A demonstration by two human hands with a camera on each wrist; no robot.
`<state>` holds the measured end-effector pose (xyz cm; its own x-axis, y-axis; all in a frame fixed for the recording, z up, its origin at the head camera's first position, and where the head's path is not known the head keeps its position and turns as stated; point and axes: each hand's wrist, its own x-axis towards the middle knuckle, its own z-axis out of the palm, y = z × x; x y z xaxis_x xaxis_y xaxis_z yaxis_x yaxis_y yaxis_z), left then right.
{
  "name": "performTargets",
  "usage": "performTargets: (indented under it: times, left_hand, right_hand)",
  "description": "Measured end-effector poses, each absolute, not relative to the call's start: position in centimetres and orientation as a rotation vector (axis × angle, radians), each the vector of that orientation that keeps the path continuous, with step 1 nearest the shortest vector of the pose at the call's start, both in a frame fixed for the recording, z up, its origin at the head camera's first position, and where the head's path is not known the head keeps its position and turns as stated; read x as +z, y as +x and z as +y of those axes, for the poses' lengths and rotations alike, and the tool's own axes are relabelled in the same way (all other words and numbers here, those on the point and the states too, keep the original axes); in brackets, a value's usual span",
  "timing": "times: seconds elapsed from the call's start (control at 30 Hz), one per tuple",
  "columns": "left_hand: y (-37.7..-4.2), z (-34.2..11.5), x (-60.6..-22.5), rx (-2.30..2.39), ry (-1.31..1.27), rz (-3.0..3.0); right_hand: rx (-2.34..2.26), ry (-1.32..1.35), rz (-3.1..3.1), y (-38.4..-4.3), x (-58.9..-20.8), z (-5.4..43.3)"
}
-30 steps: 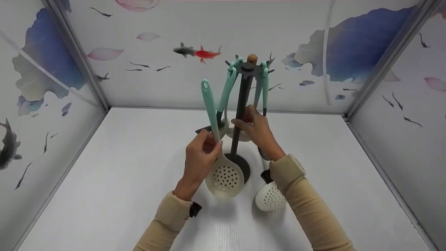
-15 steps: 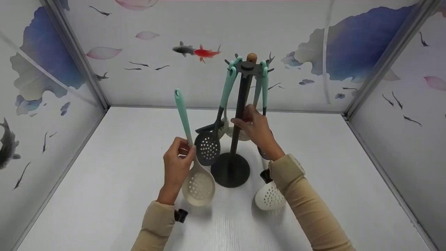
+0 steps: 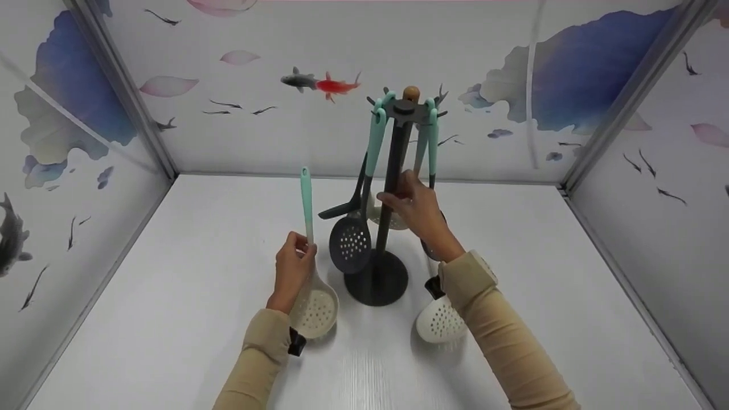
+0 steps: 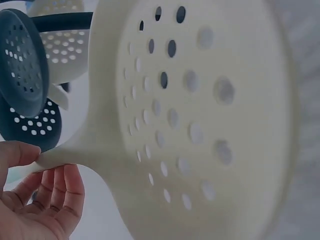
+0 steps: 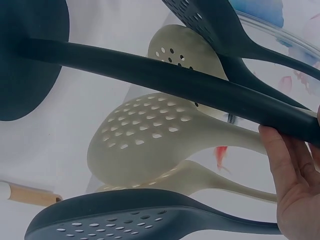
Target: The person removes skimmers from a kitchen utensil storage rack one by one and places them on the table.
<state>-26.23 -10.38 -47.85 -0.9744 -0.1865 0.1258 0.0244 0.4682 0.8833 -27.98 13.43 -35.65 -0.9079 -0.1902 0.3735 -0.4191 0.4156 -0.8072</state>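
My left hand [image 3: 293,270] pinches the neck of a cream slotted spoon [image 3: 318,313] with a mint handle. Its handle points up and its perforated bowl hangs low, left of the stand's base. In the left wrist view that slotted spoon [image 4: 165,110] fills most of the frame, between thumb and fingers. My right hand [image 3: 418,208] grips the dark pole of a utensil stand [image 3: 393,162]. From the stand's top hang several mint-handled utensils, among them a black slotted spoon [image 3: 349,245] and a black angled turner [image 3: 339,210]. The right wrist view shows cream and dark perforated heads beside the pole [image 5: 150,75].
The stand's round black base [image 3: 376,287] sits on the white table [image 3: 188,273]. Another cream perforated utensil [image 3: 438,322] lies near the right forearm, which partly covers it. Patterned panels [image 3: 239,131] enclose the back and sides.
My left hand has moved left and down with the cream slotted spoon, away from in front of the stand. The hanging black slotted spoon has come into view and swung slightly. My right hand stays put.
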Motion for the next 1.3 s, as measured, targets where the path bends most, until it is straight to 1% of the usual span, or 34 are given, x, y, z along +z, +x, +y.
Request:
performTargets:
  times: [0.1,0.23,0.37,0.53,0.63,0.83,0.93,1.0,1.23,1.3]
  left_hand:
    - [-27.1,-10.2,-48.8,-1.530,0.158,-2.566]
    - [-27.9,-9.9,-50.1,-1.590,0.176,-2.611]
    - [-28.2,-9.7,-51.2,-1.654,0.195,-2.659]
    - [-28.1,-9.8,-52.0,-1.672,0.185,-2.773]
    - [-27.9,-9.8,-51.9,-1.609,0.157,-2.895]
    - [-26.8,-9.6,-51.4,-1.270,-0.019,-3.159]
    - [-26.4,-9.6,-51.0,-1.194,-0.030,-3.208]
    - [-26.2,-9.6,-50.8,-1.179,-0.024,-3.229]
    - [-26.4,-10.0,-50.1,-1.316,-0.019,-3.243]
    - [-26.6,-10.1,-49.8,-1.332,0.011,-3.212]
  right_hand:
    - [1.495,0.519,-2.458,-27.9,-35.6,13.2]
    - [1.499,0.501,-2.469,-26.6,-34.3,12.6]
    - [1.497,0.518,-2.471,-25.4,-33.1,12.1]
    - [1.506,0.524,-2.477,-25.2,-32.9,12.1]
    - [1.527,0.525,-2.469,-25.3,-32.9,12.2]
    - [1.531,0.531,-2.449,-25.3,-32.8,12.3]
    - [1.517,0.523,-2.454,-25.4,-32.9,12.4]
    - [1.516,0.518,-2.459,-25.4,-33.0,12.3]
    - [1.546,0.508,-2.449,-28.0,-35.6,13.2]
    - [1.554,0.509,-2.438,-28.2,-35.8,13.3]
